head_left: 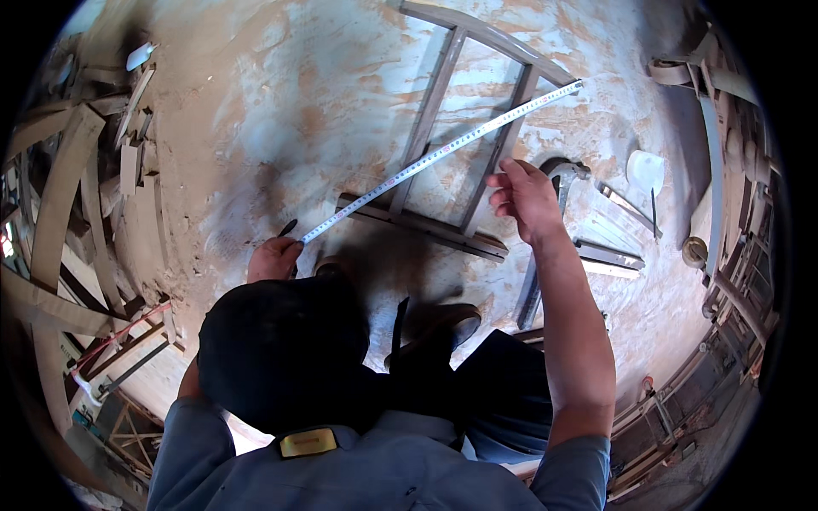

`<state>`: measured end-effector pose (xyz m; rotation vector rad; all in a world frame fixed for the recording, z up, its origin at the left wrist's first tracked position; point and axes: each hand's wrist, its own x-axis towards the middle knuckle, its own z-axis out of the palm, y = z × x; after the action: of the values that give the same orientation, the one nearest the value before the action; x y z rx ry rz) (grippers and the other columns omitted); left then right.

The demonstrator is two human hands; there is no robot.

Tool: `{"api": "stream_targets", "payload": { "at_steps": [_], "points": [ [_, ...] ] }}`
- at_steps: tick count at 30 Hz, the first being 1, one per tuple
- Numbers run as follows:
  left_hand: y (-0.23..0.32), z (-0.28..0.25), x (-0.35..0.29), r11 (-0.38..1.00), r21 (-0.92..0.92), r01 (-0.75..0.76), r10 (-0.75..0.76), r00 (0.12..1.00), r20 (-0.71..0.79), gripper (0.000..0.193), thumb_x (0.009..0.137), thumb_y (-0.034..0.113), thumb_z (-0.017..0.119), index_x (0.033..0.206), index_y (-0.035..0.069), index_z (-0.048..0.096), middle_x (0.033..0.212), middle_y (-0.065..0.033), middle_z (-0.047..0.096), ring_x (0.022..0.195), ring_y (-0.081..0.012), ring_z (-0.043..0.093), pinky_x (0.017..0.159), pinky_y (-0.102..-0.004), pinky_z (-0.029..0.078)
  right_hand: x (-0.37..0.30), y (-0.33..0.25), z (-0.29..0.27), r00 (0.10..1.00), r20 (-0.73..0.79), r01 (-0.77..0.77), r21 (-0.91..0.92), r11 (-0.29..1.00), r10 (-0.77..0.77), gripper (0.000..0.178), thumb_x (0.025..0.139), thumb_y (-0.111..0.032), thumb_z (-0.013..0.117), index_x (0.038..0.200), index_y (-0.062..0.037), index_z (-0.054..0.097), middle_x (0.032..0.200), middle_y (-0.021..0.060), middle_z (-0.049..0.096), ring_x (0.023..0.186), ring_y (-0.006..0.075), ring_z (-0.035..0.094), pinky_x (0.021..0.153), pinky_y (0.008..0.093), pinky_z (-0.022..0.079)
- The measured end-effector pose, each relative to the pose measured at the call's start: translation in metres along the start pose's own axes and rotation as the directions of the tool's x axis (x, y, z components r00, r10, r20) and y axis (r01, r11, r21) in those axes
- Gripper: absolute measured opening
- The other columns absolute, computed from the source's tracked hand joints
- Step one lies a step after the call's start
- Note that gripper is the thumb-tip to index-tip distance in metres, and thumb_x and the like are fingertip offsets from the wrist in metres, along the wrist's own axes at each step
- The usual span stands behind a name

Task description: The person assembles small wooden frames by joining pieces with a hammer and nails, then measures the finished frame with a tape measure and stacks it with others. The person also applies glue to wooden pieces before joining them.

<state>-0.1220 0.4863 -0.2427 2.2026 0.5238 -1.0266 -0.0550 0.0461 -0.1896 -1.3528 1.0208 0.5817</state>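
Observation:
A wooden frame lies on the floor ahead of me: a curved far rail, two slanting uprights and a straight near rail. My left hand is closed on the near end of a pulled-out tape measure; its case is hidden in the fingers. The white blade runs diagonally across the frame, and its far end meets the right tip of the curved rail. A small dark thing, its kind unclear, sticks up beside that hand. Right of the frame's right upright, my right hand hovers with loosely bent fingers, holding nothing.
Beyond my right hand lie a metal clamp, a chisel-like tool, a white plastic piece and short dark bars. Curved wooden parts are piled at the left; more timber lines the right.

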Motion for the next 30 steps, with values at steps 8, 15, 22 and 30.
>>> {"api": "stream_targets", "payload": {
  "at_steps": [8,15,22,30],
  "points": [
    [0.047,-0.001,0.002,0.999,-0.016,0.032,-0.031,0.998,0.061,0.025,0.090,0.029,0.065,0.095,0.006,0.071,0.065,-0.0059,0.061,0.060,-0.0168,0.059,0.059,-0.0329,0.045,-0.008,0.016,-0.023,1.000,-0.029,-0.006,0.021,1.000,0.006,0.034,0.099,-0.031,0.055,0.117,-0.0017,0.056,0.084,0.0063,0.066,0.058,0.0122,0.060,0.048,0.0251,0.047],
    [0.040,0.004,0.011,0.997,-0.079,0.001,0.004,0.998,0.061,0.024,0.091,0.029,0.065,0.093,0.006,0.071,0.061,-0.0036,0.059,0.057,-0.0150,0.056,0.056,-0.0319,0.043,-0.007,0.020,-0.029,0.998,-0.052,-0.018,0.029,0.999,0.019,0.043,0.099,-0.026,0.054,0.129,0.0038,0.050,0.084,0.0072,0.066,0.056,0.0115,0.059,0.046,0.0250,0.048],
    [0.042,0.005,0.011,0.998,-0.034,-0.053,0.054,0.998,0.019,0.024,0.091,0.029,0.064,0.092,0.006,0.070,0.061,-0.0041,0.058,0.057,-0.0153,0.056,0.056,-0.0304,0.043,-0.007,0.024,-0.033,0.998,-0.058,-0.037,0.030,0.999,0.039,0.043,0.099,-0.027,0.054,0.129,0.0041,0.050,0.084,0.0071,0.066,0.056,0.0111,0.058,0.045,0.0250,0.047],
    [0.039,0.004,0.016,0.997,-0.074,-0.031,0.036,0.997,0.067,0.023,0.092,0.029,0.064,0.090,0.006,0.069,0.060,-0.0037,0.058,0.055,-0.0148,0.055,0.055,-0.0310,0.043,-0.005,0.028,-0.035,0.998,-0.055,-0.037,0.030,0.999,0.039,0.041,0.100,-0.027,0.053,0.126,0.0041,0.051,0.084,0.0070,0.065,0.057,0.0109,0.058,0.045,0.0252,0.046]
  ]
}}
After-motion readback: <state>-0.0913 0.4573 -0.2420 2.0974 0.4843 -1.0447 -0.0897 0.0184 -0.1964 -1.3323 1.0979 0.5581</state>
